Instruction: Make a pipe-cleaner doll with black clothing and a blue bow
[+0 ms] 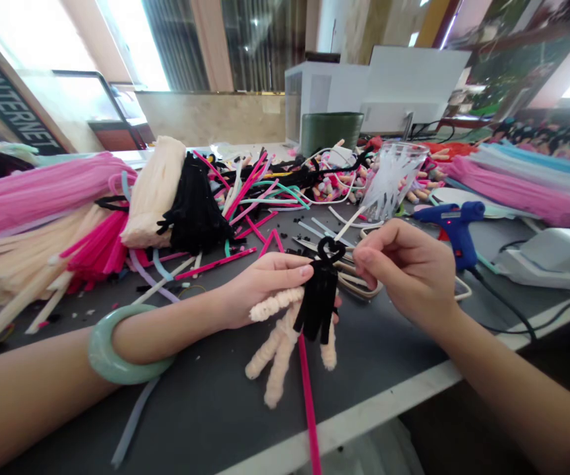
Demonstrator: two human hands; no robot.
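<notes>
Head: left hand [258, 280] around doll [318, 297]; right hand [408, 264] curled

Glue gun [463, 236] — right of figure [318, 298]

The head view looks forward and down, near the table [206, 402].

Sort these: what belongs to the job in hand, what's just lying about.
Likely for the job:
black and cream pipe cleaner figure, held in the left hand, right hand beside it
black pipe cleaner bundle
cream pipe cleaner bundle
scissors
blue glue gun

Likely just lying about:
dark green pot
white monitor
</notes>
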